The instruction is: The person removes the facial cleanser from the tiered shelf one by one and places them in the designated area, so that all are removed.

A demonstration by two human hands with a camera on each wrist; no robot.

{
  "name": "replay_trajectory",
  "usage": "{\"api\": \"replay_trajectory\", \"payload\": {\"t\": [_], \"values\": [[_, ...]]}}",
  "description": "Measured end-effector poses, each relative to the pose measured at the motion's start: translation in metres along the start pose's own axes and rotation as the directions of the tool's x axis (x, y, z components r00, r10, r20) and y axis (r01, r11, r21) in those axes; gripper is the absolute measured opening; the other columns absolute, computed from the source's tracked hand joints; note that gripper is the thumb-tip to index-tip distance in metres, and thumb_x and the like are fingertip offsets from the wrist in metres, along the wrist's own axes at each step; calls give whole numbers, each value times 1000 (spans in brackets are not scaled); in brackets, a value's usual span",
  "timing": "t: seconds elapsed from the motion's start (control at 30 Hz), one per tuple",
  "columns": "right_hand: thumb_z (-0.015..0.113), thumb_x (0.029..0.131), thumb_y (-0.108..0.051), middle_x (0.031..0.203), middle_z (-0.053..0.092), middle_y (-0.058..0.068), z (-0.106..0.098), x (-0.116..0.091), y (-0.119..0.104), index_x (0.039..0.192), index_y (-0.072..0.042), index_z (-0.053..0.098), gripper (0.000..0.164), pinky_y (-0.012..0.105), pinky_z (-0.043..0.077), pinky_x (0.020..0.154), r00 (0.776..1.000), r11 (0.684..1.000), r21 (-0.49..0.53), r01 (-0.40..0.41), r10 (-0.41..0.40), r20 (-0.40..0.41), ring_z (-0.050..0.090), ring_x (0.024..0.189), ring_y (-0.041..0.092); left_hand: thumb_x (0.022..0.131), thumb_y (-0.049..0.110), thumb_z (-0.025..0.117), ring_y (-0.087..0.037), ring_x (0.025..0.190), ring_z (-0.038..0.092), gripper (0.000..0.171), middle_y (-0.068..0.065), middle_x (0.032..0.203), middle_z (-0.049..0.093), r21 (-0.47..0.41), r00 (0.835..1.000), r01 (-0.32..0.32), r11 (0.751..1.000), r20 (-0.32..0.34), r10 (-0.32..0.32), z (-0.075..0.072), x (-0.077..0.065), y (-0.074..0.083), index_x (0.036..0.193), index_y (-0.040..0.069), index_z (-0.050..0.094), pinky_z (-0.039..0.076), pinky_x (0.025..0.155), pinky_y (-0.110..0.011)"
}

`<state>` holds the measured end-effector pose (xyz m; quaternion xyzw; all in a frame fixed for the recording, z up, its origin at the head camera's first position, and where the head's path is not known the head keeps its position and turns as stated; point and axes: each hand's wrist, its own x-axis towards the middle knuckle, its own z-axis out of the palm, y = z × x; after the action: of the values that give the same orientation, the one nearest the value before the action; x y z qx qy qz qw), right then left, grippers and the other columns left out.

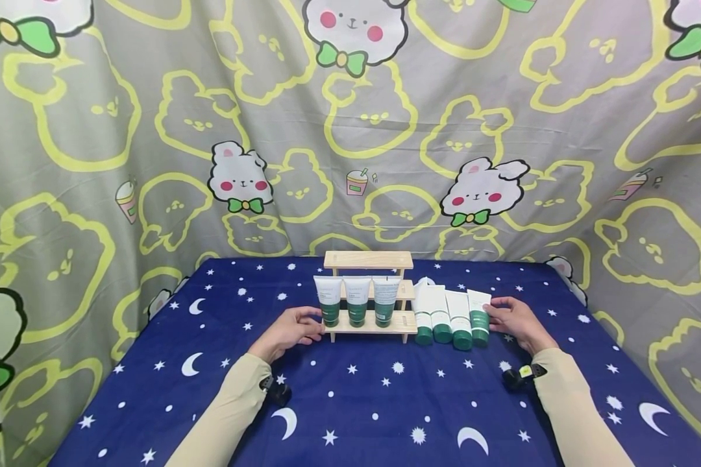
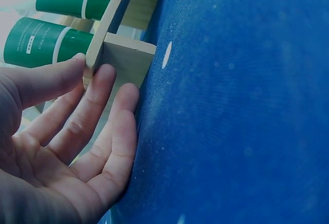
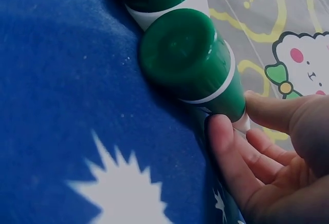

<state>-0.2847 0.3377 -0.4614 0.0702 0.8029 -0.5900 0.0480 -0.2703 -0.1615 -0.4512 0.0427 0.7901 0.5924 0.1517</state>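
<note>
A stepped wooden display stand (image 1: 368, 260) stands at the back middle of the table. Three white-and-green squeeze tubes (image 1: 357, 301) are upright on its lowest step, caps down. My left hand (image 1: 289, 332) pinches the left end of that step, thumb at the top edge and fingers below, as the left wrist view shows. Right of the stand, several more squeeze tubes (image 1: 441, 318) lie in a row, green caps toward me. With thumb and fingers, my right hand (image 1: 516, 322) grips the rightmost squeeze tube (image 3: 221, 77) by its side; its far end is hidden in the right wrist view.
A dark blue cloth (image 1: 374, 389) with white moons and stars covers the table. Close behind the stand hangs a grey curtain (image 1: 304, 130) with cartoon bears and rabbits, and it runs along both sides as well. Each wrist carries a small black camera (image 1: 278, 393).
</note>
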Motion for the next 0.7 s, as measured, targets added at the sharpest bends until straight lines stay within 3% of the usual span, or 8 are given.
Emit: {"api": "replay_trajectory", "payload": {"t": [0.27, 0.53, 0.7], "values": [[62, 103, -20, 104, 65, 12, 1, 0, 0, 141, 16, 37, 58, 27, 61, 73, 1000, 997, -72, -22, 21, -6, 70, 76, 6, 94, 3, 70, -24, 85, 74, 41, -14, 96, 77, -8, 1000, -4, 1000, -3, 4, -1, -2, 1, 133, -4, 59, 59, 75, -36], [59, 104, -17, 120, 61, 29, 2, -6, -5, 136, 20, 43, 51, 29, 61, 76, 999, 987, -161, 30, -25, 29, 67, 83, 8, 94, 4, 70, -25, 85, 75, 41, -13, 96, 77, -6, 1000, 4, 1000, -8, -4, -1, -1, 2, 133, -4, 59, 60, 74, -36], [59, 104, -17, 124, 58, 31, 2, -7, -7, 137, 19, 44, 51, 31, 61, 79, 999, 981, -191, 16, -11, 30, 66, 88, 10, 94, 4, 70, -25, 85, 75, 41, -13, 96, 77, -9, 1000, 2, 1000, -8, -2, -1, -1, 2, 133, -4, 59, 59, 74, -35]]}}
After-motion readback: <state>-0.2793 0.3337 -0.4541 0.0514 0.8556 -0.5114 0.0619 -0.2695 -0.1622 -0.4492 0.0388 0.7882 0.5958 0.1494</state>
